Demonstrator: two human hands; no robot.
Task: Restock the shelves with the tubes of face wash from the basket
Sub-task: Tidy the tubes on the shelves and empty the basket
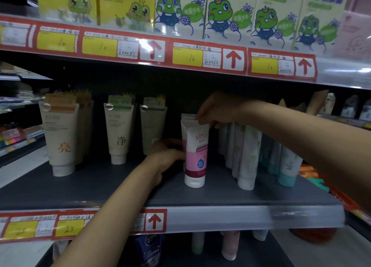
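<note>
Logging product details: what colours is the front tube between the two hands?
The front tube is white above, pink below, dark red band, white cap; head view.

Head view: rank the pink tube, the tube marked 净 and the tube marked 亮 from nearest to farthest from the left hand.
1. pink tube, against the left hand, on its right.
2. 净 tube, standing to the hand's left.
3. 亮 tube, at the far left of the shelf.
</note>
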